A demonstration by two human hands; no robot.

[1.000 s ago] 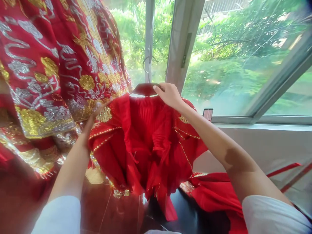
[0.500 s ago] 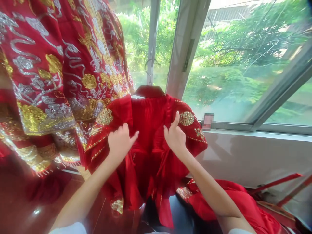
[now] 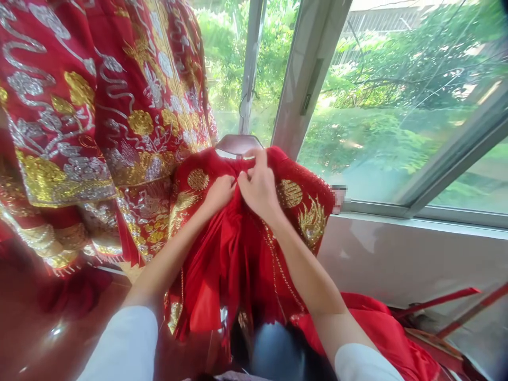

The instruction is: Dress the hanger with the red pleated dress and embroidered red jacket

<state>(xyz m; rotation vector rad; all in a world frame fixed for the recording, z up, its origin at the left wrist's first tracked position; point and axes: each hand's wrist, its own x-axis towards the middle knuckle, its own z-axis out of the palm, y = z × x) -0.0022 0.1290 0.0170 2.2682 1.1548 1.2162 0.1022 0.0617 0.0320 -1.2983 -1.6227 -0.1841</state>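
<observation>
A red jacket (image 3: 278,159) with gold round emblems and beaded trim hangs in front of me on a hanger (image 3: 239,143). Its two front edges meet below the neckline. My left hand (image 3: 220,193) is closed on the edge at the left, fingers bent into the cloth. Close beside it, my right hand (image 3: 260,188) grips the other edge near the neck, its index finger pointing up toward the hanger. The exact pinch of each hand is partly hidden by the knuckles. Below the hands, the red cloth falls in gathered folds.
Red garments with silver and gold embroidery (image 3: 119,106) hang close on the left. More red cloth (image 3: 369,323) lies at the lower right, near red bars (image 3: 440,301). A window (image 3: 377,121) and its sill (image 3: 397,219) stand behind. Something dark and rounded (image 3: 278,349) is below.
Both hands have moved inward and slightly up, bringing the jacket's front edges together. The lining that showed between them is now covered, and more gold embroidery faces me.
</observation>
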